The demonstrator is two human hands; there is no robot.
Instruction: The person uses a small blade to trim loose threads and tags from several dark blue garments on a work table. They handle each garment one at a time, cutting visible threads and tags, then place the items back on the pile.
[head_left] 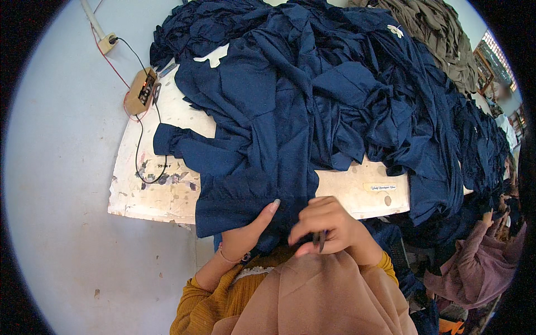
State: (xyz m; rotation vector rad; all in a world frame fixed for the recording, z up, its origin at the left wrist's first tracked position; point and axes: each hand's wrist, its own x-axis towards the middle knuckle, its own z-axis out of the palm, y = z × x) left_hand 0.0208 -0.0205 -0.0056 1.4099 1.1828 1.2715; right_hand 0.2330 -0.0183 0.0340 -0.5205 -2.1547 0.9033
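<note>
**Gripping navy cloth at the table's near edge**

Standing by the white worktable (167,195), you see the person's left hand (245,234) at about 7 o'clock of the picture, closed on the hem of a navy garment (251,139), the thumb pressed flat on top of the cloth. The right hand (329,226), just beside it at 6 o'clock, is curled shut around a small dark tool (321,240); what kind of tool I cannot tell. It also pinches the same navy cloth where it hangs over the table's near edge.

No bin or box holds anything; the goods simply lie loose. A heap of navy garments (379,95) covers the table from the centre out to 3 o'clock and spills over the right edge. Beyond it, at 1 o'clock, lies a pile of olive-brown garments (435,28).

The bare tabletop shows only along the near edge and at the left corner, around 9 o'clock. At 10 o'clock a small wooden box (139,92) with wires sits at the table's far-left corner. Left of the table the grey floor (56,195) lies open. At 4 o'clock, mauve cloth (480,262) crowds the right side.
</note>
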